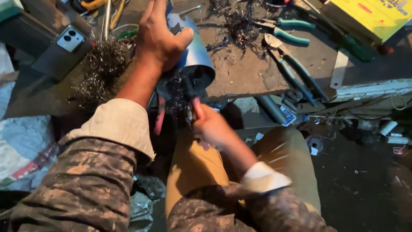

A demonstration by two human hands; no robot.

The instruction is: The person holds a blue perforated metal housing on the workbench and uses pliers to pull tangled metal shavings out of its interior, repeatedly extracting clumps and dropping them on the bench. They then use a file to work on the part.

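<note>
My left hand grips a shiny metal cylinder that lies on its side on the workbench, its open dark end facing me. My right hand holds a thin tool with a reddish handle, its tip pushed into the cylinder's mouth. A wad of dark wire wool hangs at the mouth, just left of the tool. A red-handled tool hangs below my left wrist.
Tin snips with teal handles and dark pliers lie on the bench to the right. Metal shavings pile at the left, beside a phone. A yellow box sits at the top right. The floor below is dark and littered.
</note>
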